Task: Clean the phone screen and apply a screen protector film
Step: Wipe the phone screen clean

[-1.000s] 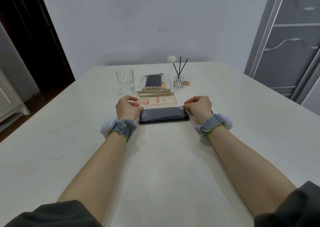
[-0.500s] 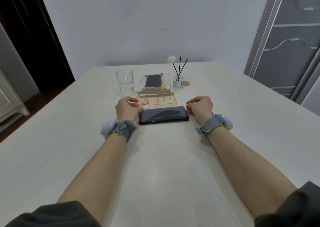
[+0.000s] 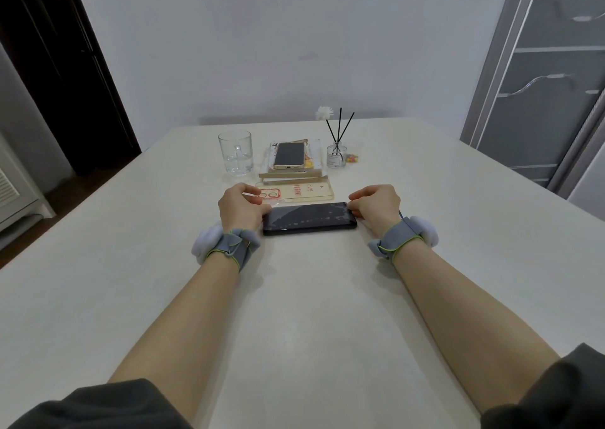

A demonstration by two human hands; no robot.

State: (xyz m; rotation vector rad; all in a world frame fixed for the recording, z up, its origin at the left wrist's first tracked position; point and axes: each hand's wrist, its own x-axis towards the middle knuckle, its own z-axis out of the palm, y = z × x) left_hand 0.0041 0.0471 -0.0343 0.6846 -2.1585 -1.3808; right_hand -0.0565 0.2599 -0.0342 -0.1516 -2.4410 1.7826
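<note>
Left hand (image 3: 240, 207), right hand (image 3: 376, 204) at phone (image 3: 309, 219) ends

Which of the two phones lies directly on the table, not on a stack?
The black phone, lying crosswise between the left hand and the right hand. The gold phone rests farther back on a stack of packages.

Black phone (image 3: 309, 219) flat, crosswise, screen up, pale specks across glass.

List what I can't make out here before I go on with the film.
Head view only:
- Phone screen: glare and pale patches; whether a film lies on it, cannot tell.
- Left hand: fingertips hidden behind its own back, which also covers the phone's left end.
- Right hand: curled fingers hide what they pinch, if anything.
- Packet print: too small.
</note>
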